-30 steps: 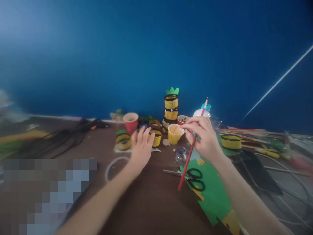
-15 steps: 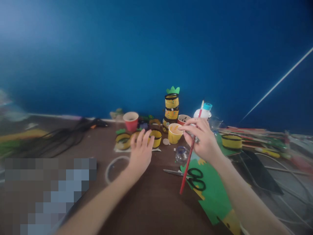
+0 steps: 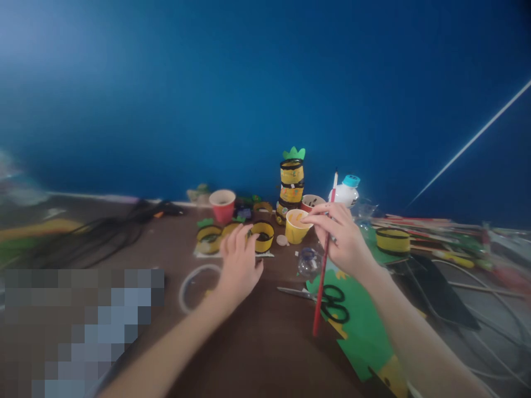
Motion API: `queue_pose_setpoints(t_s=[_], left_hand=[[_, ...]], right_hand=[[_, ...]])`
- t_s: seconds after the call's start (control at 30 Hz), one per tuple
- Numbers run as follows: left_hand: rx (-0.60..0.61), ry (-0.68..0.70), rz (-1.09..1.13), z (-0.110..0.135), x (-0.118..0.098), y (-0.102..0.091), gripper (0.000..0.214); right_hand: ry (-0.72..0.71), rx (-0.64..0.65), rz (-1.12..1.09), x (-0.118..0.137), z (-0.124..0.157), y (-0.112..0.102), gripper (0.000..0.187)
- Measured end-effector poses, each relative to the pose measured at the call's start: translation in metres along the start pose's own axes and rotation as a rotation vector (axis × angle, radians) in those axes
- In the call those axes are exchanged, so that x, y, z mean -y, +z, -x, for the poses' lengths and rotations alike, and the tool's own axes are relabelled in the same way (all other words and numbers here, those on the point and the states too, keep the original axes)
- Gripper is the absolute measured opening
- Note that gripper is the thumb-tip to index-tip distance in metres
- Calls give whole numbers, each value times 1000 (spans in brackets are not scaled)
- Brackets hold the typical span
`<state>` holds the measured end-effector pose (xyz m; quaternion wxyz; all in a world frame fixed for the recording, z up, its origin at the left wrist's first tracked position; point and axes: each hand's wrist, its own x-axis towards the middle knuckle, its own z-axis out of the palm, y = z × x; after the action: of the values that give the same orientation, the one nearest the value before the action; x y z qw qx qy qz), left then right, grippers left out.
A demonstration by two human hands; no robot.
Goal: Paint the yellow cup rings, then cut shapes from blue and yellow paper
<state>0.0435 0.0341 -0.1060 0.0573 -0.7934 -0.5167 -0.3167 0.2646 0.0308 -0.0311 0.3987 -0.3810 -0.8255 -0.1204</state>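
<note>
My right forearm reaches in from the lower right, wrist raised, and my right hand (image 3: 342,237) pinches the red paintbrush (image 3: 320,298) in its fingers, bristles up, handle slanting down in front of the scissors (image 3: 332,303). Its fingertips hang at the rim of the yellow cup (image 3: 296,235); whether they touch, I cannot tell. My left hand (image 3: 240,268) stretches forward, palm down, fingers bent, thumb apart, beside the black-rimmed yellow ring (image 3: 269,241) on the surface (image 3: 249,345).
</note>
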Motion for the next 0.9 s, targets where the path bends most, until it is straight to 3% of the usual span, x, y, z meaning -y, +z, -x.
queue_pose_setpoints(t_s=[0.23, 0.33, 0.43, 0.53, 0.7, 0.9], left_hand=[[-15, -156, 274, -9, -5, -8, 44], [-71, -273, 450, -21, 1, -22, 42], [-146, -442, 685, -36, 19, -38, 40], [-181, -646, 985, -48, 38, -50, 37], [-231, -910, 1369, -60, 52, -69, 30], [-250, -1009, 1559, -61, 56, -84, 28]], right_hand=[[-16, -27, -58, 8, -5, 2, 29], [68, -18, -244, 14, -21, 7, 25], [212, -8, -580, 19, -50, 20, 22], [334, 83, -858, 21, -90, 46, 15], [525, 79, -840, 18, -150, 114, 12], [718, 260, -808, 14, -169, 186, 28]])
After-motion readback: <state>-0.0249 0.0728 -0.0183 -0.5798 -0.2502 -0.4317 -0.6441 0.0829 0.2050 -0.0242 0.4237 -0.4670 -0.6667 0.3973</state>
